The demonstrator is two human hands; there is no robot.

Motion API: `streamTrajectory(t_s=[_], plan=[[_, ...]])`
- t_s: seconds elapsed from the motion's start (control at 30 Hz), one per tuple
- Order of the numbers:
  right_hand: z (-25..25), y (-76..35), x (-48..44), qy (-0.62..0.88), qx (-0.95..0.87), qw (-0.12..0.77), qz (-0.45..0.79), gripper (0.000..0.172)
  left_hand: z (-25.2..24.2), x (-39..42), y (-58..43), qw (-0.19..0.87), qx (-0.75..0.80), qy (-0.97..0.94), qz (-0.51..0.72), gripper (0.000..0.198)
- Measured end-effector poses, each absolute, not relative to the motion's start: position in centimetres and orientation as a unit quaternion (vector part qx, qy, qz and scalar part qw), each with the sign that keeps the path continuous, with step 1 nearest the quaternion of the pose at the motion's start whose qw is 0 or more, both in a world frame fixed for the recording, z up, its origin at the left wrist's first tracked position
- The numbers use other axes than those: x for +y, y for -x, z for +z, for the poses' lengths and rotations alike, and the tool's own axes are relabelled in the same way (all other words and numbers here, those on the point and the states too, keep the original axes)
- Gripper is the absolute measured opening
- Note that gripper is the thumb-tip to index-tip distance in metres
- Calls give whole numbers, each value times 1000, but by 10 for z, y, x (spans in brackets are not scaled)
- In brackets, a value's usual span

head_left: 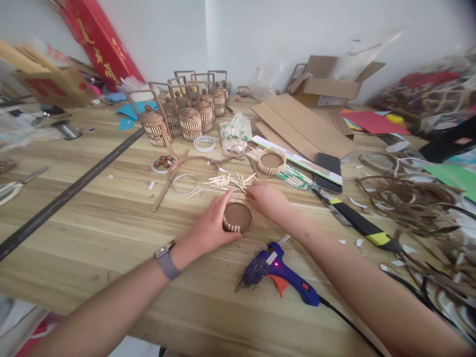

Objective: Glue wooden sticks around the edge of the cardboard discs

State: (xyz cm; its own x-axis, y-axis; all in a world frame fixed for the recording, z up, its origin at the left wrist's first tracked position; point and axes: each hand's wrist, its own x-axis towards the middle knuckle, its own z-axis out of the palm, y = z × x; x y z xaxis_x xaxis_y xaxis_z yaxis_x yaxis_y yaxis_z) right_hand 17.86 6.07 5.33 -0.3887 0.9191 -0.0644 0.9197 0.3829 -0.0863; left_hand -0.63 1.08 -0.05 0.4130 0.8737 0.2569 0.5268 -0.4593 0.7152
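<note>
A small round brown tray point(238, 216) lies on the table, with short wooden pegs standing along the near left part of its rim. My left hand point(210, 223) curves around its left side, thumb at the near edge and fingers at the far one. Just beyond the tray is a loose pile of short wooden sticks point(222, 182). At the pile's right side, my right hand point(268, 201) has its fingers pinched together; whatever is between them is hidden. A blue hot glue gun point(284, 271) with a lit red light rests nearer to me, its nozzle pointing left.
Behind stand several lidded baskets with handles point(190, 121), a finished peg-rimmed ring point(271, 162) and a bag of sticks point(235, 133). A utility knife point(359, 223) and coiled brown strips point(386, 193) lie right. Scissors point(22, 186) are far left. The glue gun's cord point(349, 322) runs under my right forearm.
</note>
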Motion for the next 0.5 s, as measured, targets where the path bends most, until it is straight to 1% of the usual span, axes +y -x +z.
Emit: streamTrajectory(t_s=[0.17, 0.3, 0.37, 0.43, 0.5], plan=[[52, -194, 55, -552, 830, -6, -74, 20, -4, 12, 7, 276, 428, -797, 325, 116], [52, -208, 48, -550, 828, -41, -105, 18, -3, 11, 7, 267, 427, -799, 329, 117], [53, -212, 42, -544, 827, -66, -126, 23, -3, 11, 6, 266, 427, -800, 326, 117], [55, -213, 34, -519, 827, -107, -188, 30, -2, 11, 6, 268, 428, -800, 323, 117], [57, -212, 27, -480, 818, -146, -282, 27, -2, 12, 6, 271, 433, -798, 321, 117]])
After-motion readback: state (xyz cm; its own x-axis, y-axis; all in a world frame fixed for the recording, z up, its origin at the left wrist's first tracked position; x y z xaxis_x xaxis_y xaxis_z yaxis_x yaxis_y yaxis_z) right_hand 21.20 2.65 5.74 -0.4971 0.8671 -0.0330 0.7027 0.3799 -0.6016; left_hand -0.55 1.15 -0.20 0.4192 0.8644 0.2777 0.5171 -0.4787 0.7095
